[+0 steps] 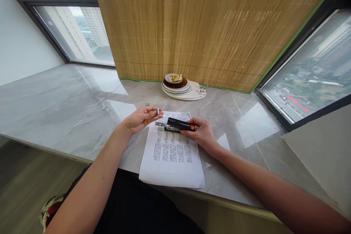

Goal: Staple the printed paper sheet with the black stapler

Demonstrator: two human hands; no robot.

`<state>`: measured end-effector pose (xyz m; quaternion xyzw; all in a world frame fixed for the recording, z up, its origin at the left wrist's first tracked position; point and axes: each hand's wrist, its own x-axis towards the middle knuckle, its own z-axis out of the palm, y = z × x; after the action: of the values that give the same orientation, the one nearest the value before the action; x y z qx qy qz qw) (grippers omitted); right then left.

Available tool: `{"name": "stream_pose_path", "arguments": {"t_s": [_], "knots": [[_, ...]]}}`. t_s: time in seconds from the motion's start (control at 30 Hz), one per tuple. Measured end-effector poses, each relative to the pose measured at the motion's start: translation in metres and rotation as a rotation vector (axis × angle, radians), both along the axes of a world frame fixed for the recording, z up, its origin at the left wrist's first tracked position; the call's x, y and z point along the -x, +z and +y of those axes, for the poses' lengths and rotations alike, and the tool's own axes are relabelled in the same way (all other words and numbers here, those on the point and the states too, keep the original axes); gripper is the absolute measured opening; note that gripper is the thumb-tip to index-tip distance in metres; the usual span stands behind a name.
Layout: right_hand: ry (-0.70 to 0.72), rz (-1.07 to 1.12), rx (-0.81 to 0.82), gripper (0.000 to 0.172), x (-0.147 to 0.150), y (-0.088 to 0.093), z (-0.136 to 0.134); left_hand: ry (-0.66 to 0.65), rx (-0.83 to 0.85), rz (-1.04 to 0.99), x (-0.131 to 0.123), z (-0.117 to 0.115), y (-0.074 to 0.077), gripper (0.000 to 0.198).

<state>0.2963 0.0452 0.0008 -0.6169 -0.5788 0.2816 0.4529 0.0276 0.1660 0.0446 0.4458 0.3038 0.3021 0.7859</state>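
Note:
Between the thumb and fingers of my left hand is a small silvery strip of staples. My right hand grips a black stapler with an orange-red mark at its rear end. The stapler lies on its side, and its metal staple tray sticks out towards my left hand. Beneath it are printed sheets of paper, covered in dense columns of text. The strip of staples is just above the tray's end, apart from it.
A grey marble-look sill carries everything. Stacked plates and a flat oval plate stand at the back, by a hanging bamboo blind. Windows flank the blind. The sill's front edge runs above my dark-clothed legs.

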Motion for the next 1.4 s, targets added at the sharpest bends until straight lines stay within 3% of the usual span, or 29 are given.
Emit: {"name": "stream_pose_path", "arguments": {"t_s": [0.43, 0.7, 0.9, 1.03, 1.17, 1.27, 1.4], "knots": [[-0.014, -0.055, 0.026, 0.026, 0.002, 0.005, 0.0, -0.114, -0.062, 0.03, 0.001, -0.002, -0.001, 0.031], [0.025, -0.075, 0.001, 0.024, 0.0, 0.005, 0.001, -0.249, -0.261, 0.127, -0.003, -0.013, 0.007, 0.03], [0.057, -0.053, 0.003, 0.031, -0.003, 0.001, 0.003, -0.346, -0.388, 0.1, -0.007, -0.019, 0.005, 0.029], [0.062, -0.047, -0.147, 0.037, -0.004, 0.007, 0.001, -0.296, -0.557, 0.107, -0.011, -0.026, 0.011, 0.026], [0.025, -0.049, -0.342, 0.021, 0.001, 0.022, -0.012, -0.274, -0.672, 0.119, -0.017, -0.035, 0.016, 0.023], [0.21, 0.059, -0.401, 0.016, 0.008, 0.027, -0.022, -0.322, -0.765, 0.156, -0.023, -0.041, 0.015, 0.021], [0.441, 0.169, -0.318, 0.014, 0.016, 0.024, -0.028, -0.366, -0.899, 0.196, -0.03, -0.047, 0.014, 0.022]]}}
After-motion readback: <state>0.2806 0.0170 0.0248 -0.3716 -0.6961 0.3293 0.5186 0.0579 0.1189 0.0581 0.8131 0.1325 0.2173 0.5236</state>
